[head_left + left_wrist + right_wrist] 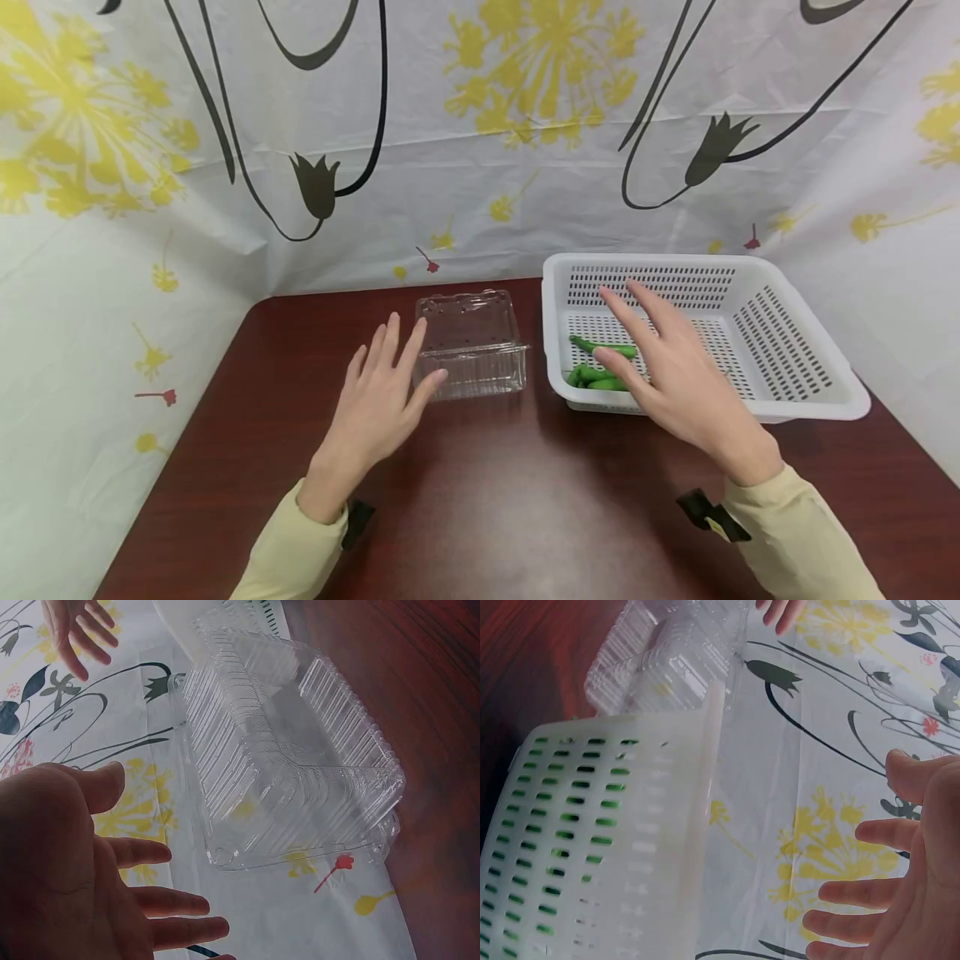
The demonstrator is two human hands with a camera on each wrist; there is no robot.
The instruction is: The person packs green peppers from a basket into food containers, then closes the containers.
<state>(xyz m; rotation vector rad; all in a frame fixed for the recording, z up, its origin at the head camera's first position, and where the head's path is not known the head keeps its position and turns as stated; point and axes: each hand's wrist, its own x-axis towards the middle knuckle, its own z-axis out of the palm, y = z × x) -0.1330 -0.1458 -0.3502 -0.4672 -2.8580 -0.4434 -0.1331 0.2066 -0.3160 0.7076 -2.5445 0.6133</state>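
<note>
Patterned cloth (480, 192): bright and evenly lit in the head view, faintly grey in folds.
Tabletop (495, 508): shows a broad pale glare at near centre, fading outward to dark red.
White basket (552, 325): casts a soft shadow along its near side.
Clear container (300, 772): catches thin glints along its ridges.
Left hand (60, 862): dim palm-side against brighter cloth.
Wrist views: duller, hazier, softer in detail.
</note>
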